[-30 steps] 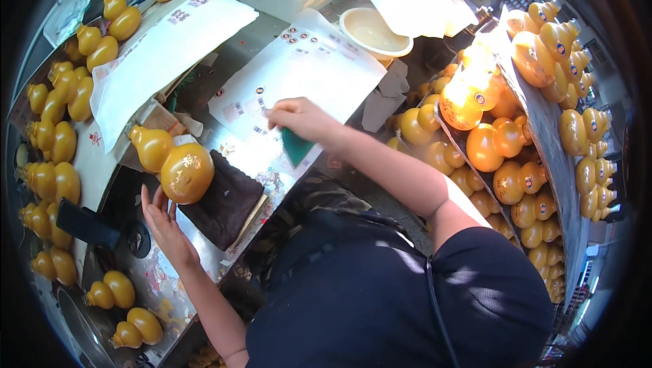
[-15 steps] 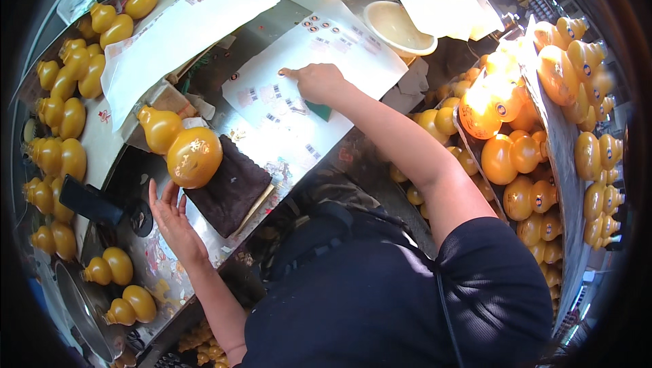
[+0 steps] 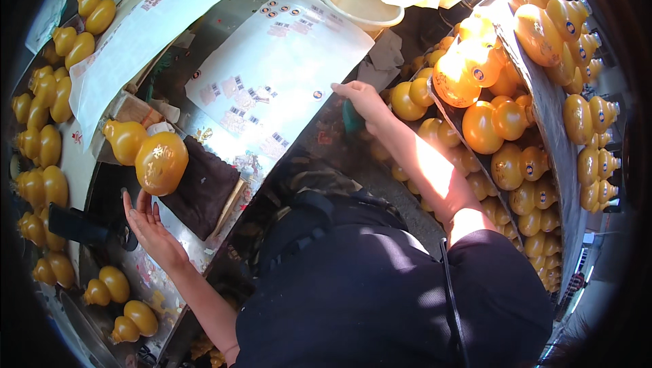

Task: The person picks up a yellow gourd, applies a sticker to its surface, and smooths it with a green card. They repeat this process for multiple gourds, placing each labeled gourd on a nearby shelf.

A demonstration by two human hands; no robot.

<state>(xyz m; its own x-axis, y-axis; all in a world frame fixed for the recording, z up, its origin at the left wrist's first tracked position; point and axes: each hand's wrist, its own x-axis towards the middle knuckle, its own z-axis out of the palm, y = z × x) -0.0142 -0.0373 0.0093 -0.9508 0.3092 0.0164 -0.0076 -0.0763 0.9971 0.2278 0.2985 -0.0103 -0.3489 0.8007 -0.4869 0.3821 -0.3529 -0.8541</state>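
A glossy yellow gourd-shaped bottle [image 3: 161,164] with gold printing lies on its side, its wide end on a dark brown cloth pad [image 3: 204,191]. My left hand [image 3: 156,232] is open, palm up, with its fingertips beside or touching the wide end's lower side. My right hand [image 3: 363,104] is over the right edge of a white sticker sheet [image 3: 285,69], index finger and thumb extended together. Tucked beneath that hand is a green piece [image 3: 352,118], mostly hidden; whether a small sticker is on the fingertips cannot be made out. Round stickers and barcode labels remain on the sheet.
More yellow gourd bottles [image 3: 47,147] line the left side. Several stand stacked on the right by a board [image 3: 536,89]. A pale bowl [image 3: 363,1] is beyond the sheet. Another paper stack [image 3: 146,22] and a dark phone-like device [image 3: 78,225] are at left.
My right hand has moved from the middle of the sticker sheet to its right edge, with the green piece. My left hand stays open by the bottle. The whole view has shifted.
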